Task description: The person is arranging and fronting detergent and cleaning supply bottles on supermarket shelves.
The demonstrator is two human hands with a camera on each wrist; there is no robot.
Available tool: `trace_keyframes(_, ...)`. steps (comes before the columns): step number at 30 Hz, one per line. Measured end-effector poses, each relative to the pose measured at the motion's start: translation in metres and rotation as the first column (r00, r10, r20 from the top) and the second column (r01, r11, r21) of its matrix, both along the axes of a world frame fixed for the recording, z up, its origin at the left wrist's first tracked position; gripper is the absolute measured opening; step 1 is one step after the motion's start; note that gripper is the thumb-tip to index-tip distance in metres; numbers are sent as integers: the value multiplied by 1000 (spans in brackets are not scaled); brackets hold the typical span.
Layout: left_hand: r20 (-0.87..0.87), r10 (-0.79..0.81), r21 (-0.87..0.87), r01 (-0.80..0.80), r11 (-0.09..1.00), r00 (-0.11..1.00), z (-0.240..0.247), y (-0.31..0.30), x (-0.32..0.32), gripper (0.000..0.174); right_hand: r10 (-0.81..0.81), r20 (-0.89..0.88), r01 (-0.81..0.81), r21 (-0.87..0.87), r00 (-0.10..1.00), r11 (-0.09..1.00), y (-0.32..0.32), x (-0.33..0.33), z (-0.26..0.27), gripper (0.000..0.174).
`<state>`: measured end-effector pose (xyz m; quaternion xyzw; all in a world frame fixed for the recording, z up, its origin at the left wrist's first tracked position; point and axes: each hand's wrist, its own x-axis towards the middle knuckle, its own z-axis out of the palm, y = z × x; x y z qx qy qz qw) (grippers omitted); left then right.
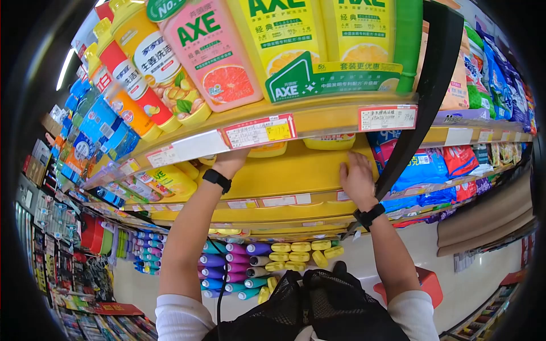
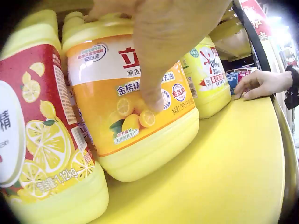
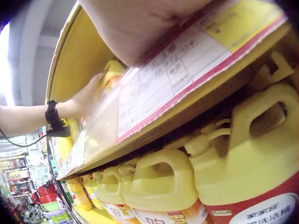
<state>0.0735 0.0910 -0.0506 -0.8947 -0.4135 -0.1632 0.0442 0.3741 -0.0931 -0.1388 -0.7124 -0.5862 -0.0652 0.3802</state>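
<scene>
My left hand (image 1: 232, 161) reaches under the upper shelf's price strip. In the left wrist view the left hand (image 2: 175, 42) grips a yellow dish soap bottle (image 2: 140, 161) near its top, with the thumb down over the orange label. A red-labelled dish soap bottle (image 2: 46, 116) stands beside it, and a smaller yellow bottle (image 2: 210, 77) is behind it to the right. My right hand (image 1: 358, 181) rests with relaxed fingers on the yellow shelf (image 1: 284, 176), near its right end; the left wrist view shows this right hand (image 2: 261, 85) holding nothing.
Pink and yellow AXE bottles (image 1: 216, 62) line the shelf above, over price tags (image 1: 260, 132). A black upright (image 1: 424, 96) divides this bay from bagged detergent (image 1: 424, 167) at right. Several bottles (image 1: 233, 264) stand on the floor below, near a red stool (image 1: 429, 287).
</scene>
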Motion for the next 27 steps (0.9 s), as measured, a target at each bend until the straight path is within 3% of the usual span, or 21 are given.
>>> trace_keyframes(2,-6,16,-81,-17,997,1000,13,-12,3,53,2,3,-2,-6,1000,1000,-1,0,0,37)
trace_keyframes(5,-61,-94,117,101,988,994,38,-27,25,57,-5,5,5,20,1000,1000,0,0,-3,37)
trace_keyframes(7,313,-279,-160,340,927,908,32,-14,27,59,-1,25,0,32,1000,999,-1,1,-6,36)
trace_keyframes(9,554,-278,-290,495,819,785,30,-4,30,59,0,33,-2,49,999,999,-2,0,-6,34)
trace_keyframes(12,888,-30,-388,780,492,460,31,9,30,60,9,26,-11,59,1000,998,-5,-1,-5,32)
trace_keyframes(14,943,246,-282,929,238,223,29,16,30,60,7,34,-9,53,999,999,-5,-2,-6,30)
trace_keyframes(16,924,359,-194,969,154,128,17,29,30,60,-4,63,1,40,998,999,-3,-2,-7,29)
trace_keyframes(17,926,358,-189,969,158,122,9,37,32,61,-9,70,7,42,998,999,-2,-3,-7,28)
trace_keyframes(18,955,233,-244,935,256,185,-5,50,35,59,-14,78,10,43,997,999,-2,-2,-7,28)
trace_keyframes(21,887,-99,-294,717,632,451,-28,60,48,52,-18,108,12,54,994,998,0,-2,-9,26)
trace_keyframes(22,804,-170,-247,581,775,569,-18,44,58,50,-16,119,9,58,993,998,0,-2,-9,26)
trace_keyframes(23,733,-220,-176,492,852,643,-9,29,62,45,-13,118,7,56,993,998,0,-2,-10,26)
trace_keyframes(25,567,-244,9,290,957,787,11,-1,69,36,-8,117,1,58,993,998,1,-2,-9,26)
trace_keyframes(27,308,-122,3,127,992,944,28,-20,66,32,-8,110,2,53,994,999,-1,-1,-8,26)
